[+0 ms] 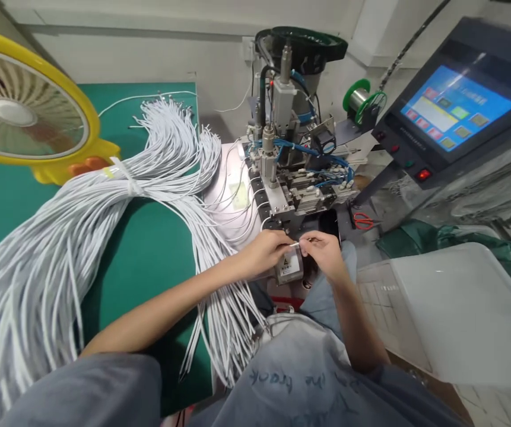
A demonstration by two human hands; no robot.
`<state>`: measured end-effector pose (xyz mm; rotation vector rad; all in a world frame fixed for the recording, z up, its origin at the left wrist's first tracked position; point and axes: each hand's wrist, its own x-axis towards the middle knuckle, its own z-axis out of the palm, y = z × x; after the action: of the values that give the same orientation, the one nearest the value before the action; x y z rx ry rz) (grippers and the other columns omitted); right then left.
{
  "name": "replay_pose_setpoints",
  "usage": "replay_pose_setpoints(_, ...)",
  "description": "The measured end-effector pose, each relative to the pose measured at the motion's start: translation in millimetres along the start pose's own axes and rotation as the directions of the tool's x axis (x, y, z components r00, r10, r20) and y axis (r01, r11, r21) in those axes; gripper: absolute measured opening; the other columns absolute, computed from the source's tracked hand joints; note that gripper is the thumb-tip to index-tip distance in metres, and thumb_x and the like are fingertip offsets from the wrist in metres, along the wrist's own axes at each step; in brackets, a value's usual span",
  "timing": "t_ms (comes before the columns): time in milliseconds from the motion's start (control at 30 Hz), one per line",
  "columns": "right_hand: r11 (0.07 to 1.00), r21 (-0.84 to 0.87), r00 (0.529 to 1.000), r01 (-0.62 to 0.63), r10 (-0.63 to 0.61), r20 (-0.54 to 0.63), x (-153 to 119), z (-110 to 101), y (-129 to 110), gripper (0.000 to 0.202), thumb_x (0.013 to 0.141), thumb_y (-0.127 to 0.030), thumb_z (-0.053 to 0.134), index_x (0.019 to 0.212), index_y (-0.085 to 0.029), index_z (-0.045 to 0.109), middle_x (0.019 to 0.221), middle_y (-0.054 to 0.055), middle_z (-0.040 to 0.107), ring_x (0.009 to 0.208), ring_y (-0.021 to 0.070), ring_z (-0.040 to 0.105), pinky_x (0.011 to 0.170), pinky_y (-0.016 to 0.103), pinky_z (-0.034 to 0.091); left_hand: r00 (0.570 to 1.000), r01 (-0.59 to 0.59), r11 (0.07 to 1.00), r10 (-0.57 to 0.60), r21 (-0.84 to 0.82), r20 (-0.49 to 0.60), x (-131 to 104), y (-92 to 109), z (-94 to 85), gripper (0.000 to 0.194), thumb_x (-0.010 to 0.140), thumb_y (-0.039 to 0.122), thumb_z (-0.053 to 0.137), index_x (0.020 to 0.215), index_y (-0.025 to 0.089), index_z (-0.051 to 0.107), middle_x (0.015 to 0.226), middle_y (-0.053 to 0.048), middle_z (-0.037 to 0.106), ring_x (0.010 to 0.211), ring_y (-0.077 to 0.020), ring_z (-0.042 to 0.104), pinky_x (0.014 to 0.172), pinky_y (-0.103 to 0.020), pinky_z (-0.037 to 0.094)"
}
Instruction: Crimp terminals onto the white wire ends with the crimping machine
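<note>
My left hand point(267, 252) and my right hand point(324, 252) are close together in front of the machine point(282, 178). Between their fingertips runs the end of a thin white cable point(295, 244), pinched from both sides. The left thumb and fingers are pressed together on it; the right fingertips hold its other side. What is at the very tip is too small to make out. A large bundle of white cables point(161, 172), tied with a white band, lies to the left, and part of it hangs below my left forearm.
A yellow fan point(70, 98) stands at the left on the green table point(139, 249). On the right are a lit touch screen point(460, 107), a wire spool point(357, 99), red-handled scissors point(362, 221) and a pale plastic bin point(464, 308).
</note>
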<state>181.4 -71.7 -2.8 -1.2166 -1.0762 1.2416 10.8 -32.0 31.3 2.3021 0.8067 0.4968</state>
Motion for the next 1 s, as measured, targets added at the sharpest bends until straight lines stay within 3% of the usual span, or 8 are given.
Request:
replay_pose_setpoints(133,0.941,0.336,0.998,-0.042,0.024,0.057,-3,8,-5,0.024,0.066,-0.038,0.071,0.078,-0.019,0.064,0.064,0.001,0.06,0.058,0.0121,0.055,0.053,0.025,0.045,0.993,-0.034,0.996,0.024,-0.085,-0.117,-1,0,-4.8,0.017,0.086,0.014,0.049,0.083,0.013,0.066,0.071,-0.002,0.062,0.063,-0.0097,0.055,0.06,-0.019,0.04)
replay_pose_setpoints(267,0.917,0.391,0.987,-0.082,0.021,0.158,-5,11,-9,0.033,0.068,-0.051,0.067,0.078,-0.019,0.063,0.066,0.002,0.058,0.061,0.014,0.054,0.051,0.026,0.044,0.988,-0.096,0.987,0.079,-0.127,-0.133,-5,4,-9.2,0.021,0.089,0.021,0.047,0.088,0.014,0.067,0.068,-0.002,0.061,0.059,-0.0087,0.055,0.059,-0.019,0.041)
replay_pose_setpoints(367,0.937,0.342,0.985,-0.07,0.01,0.173,-3,10,-10,0.036,0.066,-0.054,0.068,0.075,-0.02,0.06,0.065,0.002,0.055,0.06,0.0141,0.052,0.049,0.025,0.041,0.988,-0.12,0.989,0.11,-0.088,-0.113,-6,5,-11.2,0.023,0.091,0.023,0.045,0.09,0.015,0.067,0.066,-0.001,0.061,0.057,-0.0085,0.053,0.058,-0.019,0.04)
replay_pose_setpoints(467,0.969,0.245,0.989,0.032,-0.066,0.133,-1,10,-8,0.033,0.065,-0.05,0.07,0.071,-0.02,0.058,0.064,-0.001,0.05,0.055,0.0113,0.046,0.047,0.024,0.037,0.989,-0.121,0.989,0.113,-0.082,-0.099,-6,6,-9.7,0.022,0.09,0.022,0.046,0.093,0.016,0.067,0.067,-0.001,0.061,0.058,-0.0091,0.054,0.059,-0.019,0.041)
replay_pose_setpoints(567,0.973,0.13,0.978,0.189,-0.198,0.06,-2,13,-5,0.027,0.073,-0.044,0.066,0.07,-0.019,0.058,0.068,-0.001,0.05,0.053,0.0093,0.043,0.049,0.024,0.036,0.984,-0.118,0.985,0.099,-0.127,-0.145,-5,5,-5.1,0.021,0.088,0.02,0.048,0.094,0.015,0.067,0.068,-0.002,0.062,0.062,-0.0103,0.056,0.06,-0.02,0.042)
replay_pose_setpoints(667,0.965,0.056,0.966,0.255,-0.257,0.032,-2,14,-7,0.023,0.076,-0.04,0.064,0.07,-0.019,0.06,0.072,0.001,0.053,0.055,0.0097,0.045,0.051,0.025,0.037,0.976,-0.119,0.978,0.083,-0.171,-0.203,-5,3,-1.4,0.019,0.087,0.02,0.05,0.087,0.014,0.068,0.069,-0.003,0.06,0.064,-0.0113,0.056,0.061,-0.021,0.043)
replay_pose_setpoints(800,0.961,-0.083,0.964,0.264,-0.262,0.033,1,7,-15,0.022,0.073,-0.041,0.066,0.07,-0.019,0.065,0.068,0.002,0.053,0.062,0.0134,0.048,0.054,0.027,0.038,0.976,-0.136,0.978,0.105,-0.157,-0.19,-3,-2,-0.8,0.021,0.088,0.019,0.047,0.09,0.015,0.068,0.07,-0.003,0.058,0.065,-0.0113,0.054,0.06,-0.021,0.042)
replay_pose_setpoints(1000,0.962,-0.216,0.983,0.17,-0.151,0.1,4,-1,-18,0.025,0.071,-0.038,0.063,0.059,-0.016,0.06,0.051,-0.004,0.037,0.049,0.0085,0.031,0.047,0.024,0.026,0.971,-0.175,0.984,0.169,-0.021,-0.172,-3,-8,1.4,0.024,0.089,0.014,0.042,0.093,0.014,0.065,0.071,-0.003,0.054,0.066,-0.0114,0.051,0.059,-0.021,0.04)
